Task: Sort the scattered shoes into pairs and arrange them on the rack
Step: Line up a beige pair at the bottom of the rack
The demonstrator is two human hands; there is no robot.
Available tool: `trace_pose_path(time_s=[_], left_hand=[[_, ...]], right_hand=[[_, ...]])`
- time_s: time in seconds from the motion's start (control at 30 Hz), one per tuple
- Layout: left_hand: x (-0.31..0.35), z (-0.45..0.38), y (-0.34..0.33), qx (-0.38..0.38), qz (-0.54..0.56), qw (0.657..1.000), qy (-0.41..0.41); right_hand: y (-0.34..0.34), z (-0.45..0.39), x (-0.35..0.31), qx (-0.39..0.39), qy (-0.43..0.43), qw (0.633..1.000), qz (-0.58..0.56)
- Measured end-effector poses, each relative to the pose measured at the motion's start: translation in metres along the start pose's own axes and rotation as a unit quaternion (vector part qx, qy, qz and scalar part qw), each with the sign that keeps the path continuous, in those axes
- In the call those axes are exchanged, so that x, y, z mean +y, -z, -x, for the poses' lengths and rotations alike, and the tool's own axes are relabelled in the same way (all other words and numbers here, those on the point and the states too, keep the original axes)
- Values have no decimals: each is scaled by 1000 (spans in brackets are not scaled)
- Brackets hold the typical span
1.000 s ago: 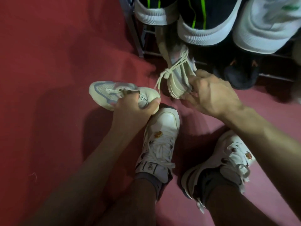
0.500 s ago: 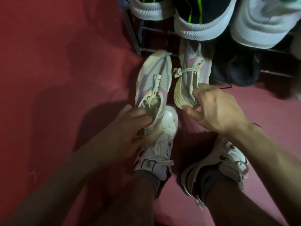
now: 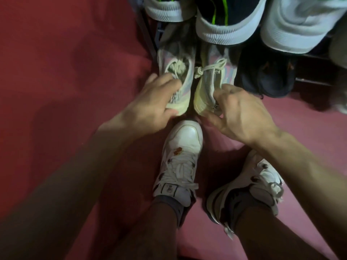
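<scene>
left hand (image 3: pixel 154 98) grips left pale shoe (image 3: pixel 176 79), right hand (image 3: pixel 242 115) pinches its mate (image 3: pixel 212 85); step: seating 1 pair on rack (image 3: pixel 148 40); next: push both in, release.

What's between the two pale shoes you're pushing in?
Nothing: in the head view only a narrow dark gap separates the left shoe and right shoe; the right one's lace knot hangs at its edge.

I see a red carpet (image 3: pixel 56 72) across the floor, and the person's own feet on it in white lace-up sneakers, one (image 3: pixel 180 158) pointing forward, the other (image 3: pixel 262 186) angled right
</scene>
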State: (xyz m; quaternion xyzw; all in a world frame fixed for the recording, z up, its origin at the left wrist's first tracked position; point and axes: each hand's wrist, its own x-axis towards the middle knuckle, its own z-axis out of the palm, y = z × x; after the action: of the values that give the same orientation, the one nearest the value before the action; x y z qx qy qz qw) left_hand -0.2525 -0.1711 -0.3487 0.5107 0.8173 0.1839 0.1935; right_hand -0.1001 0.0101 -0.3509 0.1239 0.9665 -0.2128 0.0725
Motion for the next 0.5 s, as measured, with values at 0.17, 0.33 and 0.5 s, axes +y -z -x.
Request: trace_pose_path(time_s=[0.17, 0.33, 0.5], left_hand=[[-12, -40, 2, 47, -15, 999, 10], [-24, -56, -4, 80, -44, 995, 49], [-15, -35, -11, 130, -2, 989, 73]], right_hand=[[2, -26, -6, 55, -11, 998, -15], [-6, -55, 5, 82, -65, 994, -7], [-12, -37, 6, 117, -84, 988, -59]])
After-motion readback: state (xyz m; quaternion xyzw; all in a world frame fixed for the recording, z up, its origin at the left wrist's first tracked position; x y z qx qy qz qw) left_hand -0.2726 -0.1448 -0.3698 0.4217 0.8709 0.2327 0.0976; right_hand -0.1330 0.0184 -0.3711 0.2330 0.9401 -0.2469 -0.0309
